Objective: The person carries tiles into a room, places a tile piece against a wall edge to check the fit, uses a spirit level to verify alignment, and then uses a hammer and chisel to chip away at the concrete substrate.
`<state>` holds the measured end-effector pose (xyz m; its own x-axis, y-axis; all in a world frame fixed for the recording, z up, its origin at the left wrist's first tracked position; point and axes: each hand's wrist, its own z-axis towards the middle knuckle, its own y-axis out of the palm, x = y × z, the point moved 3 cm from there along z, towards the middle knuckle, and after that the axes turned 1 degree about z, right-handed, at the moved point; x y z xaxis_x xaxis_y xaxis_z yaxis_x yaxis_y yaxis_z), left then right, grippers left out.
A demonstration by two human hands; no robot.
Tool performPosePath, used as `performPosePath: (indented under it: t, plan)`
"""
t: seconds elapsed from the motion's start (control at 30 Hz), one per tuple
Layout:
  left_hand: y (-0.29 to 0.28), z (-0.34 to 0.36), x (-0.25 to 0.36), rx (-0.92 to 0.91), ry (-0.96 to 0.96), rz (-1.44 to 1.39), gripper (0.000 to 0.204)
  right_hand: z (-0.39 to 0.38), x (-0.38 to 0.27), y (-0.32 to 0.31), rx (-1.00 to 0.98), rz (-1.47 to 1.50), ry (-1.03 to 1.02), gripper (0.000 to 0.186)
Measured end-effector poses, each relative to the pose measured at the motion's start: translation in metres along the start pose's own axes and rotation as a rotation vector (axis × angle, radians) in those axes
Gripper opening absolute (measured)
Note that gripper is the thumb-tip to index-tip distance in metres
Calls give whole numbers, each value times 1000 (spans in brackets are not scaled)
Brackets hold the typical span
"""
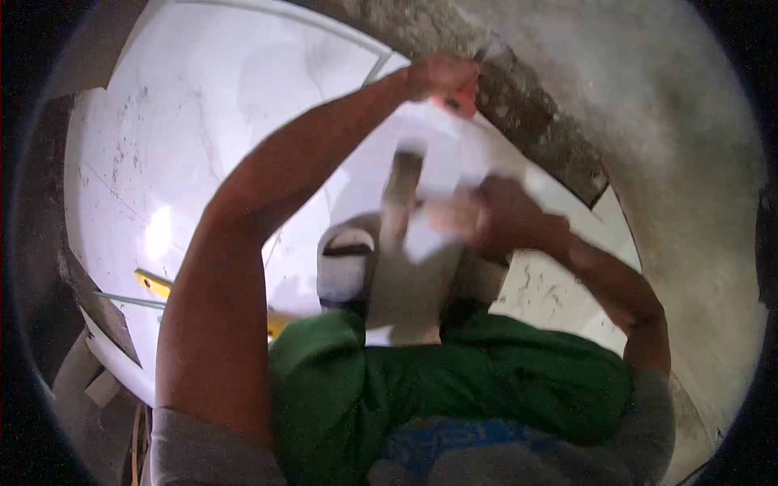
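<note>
My right hand [510, 215] is closed around the handle of a hammer [403, 182], and both are smeared by motion. The hammer's head is over the white tiles in front of my feet. Farther off, at the tile edge, my left hand [442, 74] is closed on an orange tool [459, 102] with a dark spot. My fingers cover most of that tool, so its kind does not show. Under both hands lie large white marbled tiles [267, 105]. Beyond their edge runs a strip of rough, broken ground [527, 101].
A yellow spirit level [151, 283] lies on the tiles at the left, partly behind my left arm. A thin green cord [130, 300] lies near it. Grey concrete [664, 121] spreads along the right. My shoe [344, 271] rests on the tiles below the hammer.
</note>
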<state>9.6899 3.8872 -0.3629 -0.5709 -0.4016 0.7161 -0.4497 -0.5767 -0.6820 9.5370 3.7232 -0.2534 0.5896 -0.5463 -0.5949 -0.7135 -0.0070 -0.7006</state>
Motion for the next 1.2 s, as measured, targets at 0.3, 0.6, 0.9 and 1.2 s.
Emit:
performPosePath:
  t: [0.3, 0.6, 0.9, 1.2]
  plan:
    - [7, 7, -3, 131, -395, -659, 33, 16, 24, -53, 101, 102, 231, 29]
    - [15, 8, -12, -20, -362, -421, 27, -7, -9, -3, -163, 10, -251, 33]
    - [6, 14, 5, 105, 21, 184, 25, -12, -47, -12, -303, 72, -41, 35]
    - [13, 20, -13, -112, -201, -252, 39, 4, 18, -36, 192, 7, 99, 33]
